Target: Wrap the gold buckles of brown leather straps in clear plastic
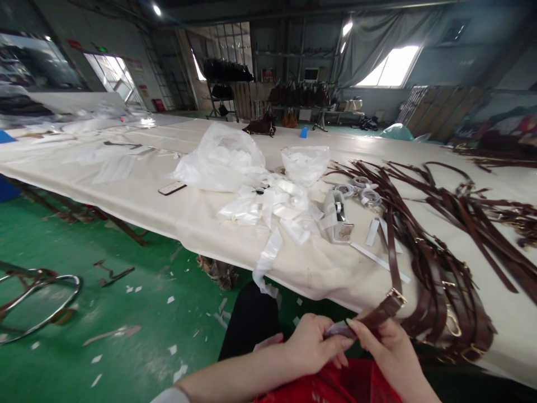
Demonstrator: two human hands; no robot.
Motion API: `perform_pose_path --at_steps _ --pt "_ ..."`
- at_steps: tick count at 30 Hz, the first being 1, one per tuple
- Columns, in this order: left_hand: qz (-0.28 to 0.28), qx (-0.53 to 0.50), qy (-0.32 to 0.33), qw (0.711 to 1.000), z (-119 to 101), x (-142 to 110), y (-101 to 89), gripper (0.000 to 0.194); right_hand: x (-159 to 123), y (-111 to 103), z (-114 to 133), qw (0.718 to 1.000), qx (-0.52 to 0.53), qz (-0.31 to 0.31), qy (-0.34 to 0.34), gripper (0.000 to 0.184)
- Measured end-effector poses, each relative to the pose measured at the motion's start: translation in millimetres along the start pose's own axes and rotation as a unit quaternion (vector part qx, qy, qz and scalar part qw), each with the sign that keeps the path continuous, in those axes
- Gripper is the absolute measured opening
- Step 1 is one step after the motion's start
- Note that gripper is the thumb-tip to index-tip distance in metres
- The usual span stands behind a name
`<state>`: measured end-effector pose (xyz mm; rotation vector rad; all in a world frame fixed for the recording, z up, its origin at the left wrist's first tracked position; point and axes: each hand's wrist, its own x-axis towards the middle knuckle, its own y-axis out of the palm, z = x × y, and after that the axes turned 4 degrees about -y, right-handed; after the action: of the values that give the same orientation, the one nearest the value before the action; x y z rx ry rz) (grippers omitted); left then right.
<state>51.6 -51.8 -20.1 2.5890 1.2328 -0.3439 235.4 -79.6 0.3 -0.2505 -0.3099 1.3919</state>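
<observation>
A brown leather strap (381, 314) with a gold buckle runs off the table's front edge down to my hands. My right hand (390, 344) is closed around it just below the buckle. Close beside, my left hand (310, 342) pinches a piece of greyish, see-through plastic film (339, 329) at the strap's end. How far the film goes round the strap is hidden by my fingers. To the right lies a thick bundle of brown leather straps (436, 280) with gold buckles and clips, hanging partly over the edge.
A tape dispenser (338, 218) stands left of the bundle, near rolls of clear film (369, 196). Crumpled white wrapping (281, 204), a plastic bag (222, 159) and a phone (172, 188) lie on the cream table (155, 215). Scraps litter the green floor (159, 296).
</observation>
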Motion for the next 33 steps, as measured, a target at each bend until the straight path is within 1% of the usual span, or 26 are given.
perform_pose_path --at_steps 6,10,13,16,19,21,23,25,27,29,30,31,33 --pt "0.021 0.006 -0.018 1.000 -2.0 -6.1 3.2 0.036 -3.5 1.3 -1.0 1.000 0.002 0.018 0.010 0.034" --pt "0.007 -0.001 -0.005 1.000 -2.4 -5.3 2.6 0.036 -7.5 2.5 8.5 0.999 0.006 0.044 -0.027 0.032" --pt "0.000 -0.012 -0.004 1.000 -4.2 -4.8 1.2 0.039 -7.4 2.9 14.0 0.998 0.001 0.055 -0.041 0.029" --pt "-0.001 -0.022 -0.005 1.000 -5.3 -5.7 0.6 0.043 -5.4 4.1 12.9 0.998 -0.005 0.061 -0.035 0.028" --pt "0.012 -0.020 -0.010 1.000 -4.1 -5.5 0.5 0.045 -4.0 5.8 7.7 0.999 -0.003 0.051 -0.016 0.030" --pt "0.033 -0.017 -0.006 0.999 -3.9 -4.7 0.1 0.049 -2.1 5.0 4.0 0.999 0.035 0.033 0.017 0.031" --pt "0.051 -0.008 0.013 0.999 -5.4 -4.2 -0.8 0.056 2.7 0.6 0.6 0.990 0.130 0.007 0.059 0.034" --pt "0.061 0.004 0.029 0.998 -8.2 -4.7 -2.0 0.065 10.9 -7.9 -2.8 0.964 0.244 -0.021 0.107 0.046" --pt "0.069 0.019 0.035 0.997 -11.1 -6.0 -3.3 0.075 20.5 -18.1 -6.7 0.933 0.323 -0.060 0.147 0.054" --pt "0.071 0.046 0.039 0.996 -12.8 -7.1 -4.0 0.082 27.7 -25.9 -10.4 0.918 0.342 -0.123 0.161 0.046" --pt "0.068 0.063 0.045 0.995 -13.2 -7.3 -4.1 0.083 29.4 -27.7 -11.9 0.919 0.333 -0.146 0.154 0.041" --pt "0.061 0.078 0.052 0.994 -13.4 -7.2 -4.0 0.083 29.7 -27.8 -12.9 0.927 0.312 -0.150 0.142 0.038" --pt "0.048 0.102 0.068 0.991 -13.7 -6.1 -3.2 0.079 26.5 -23.1 -13.2 0.958 0.236 -0.114 0.115 0.039"
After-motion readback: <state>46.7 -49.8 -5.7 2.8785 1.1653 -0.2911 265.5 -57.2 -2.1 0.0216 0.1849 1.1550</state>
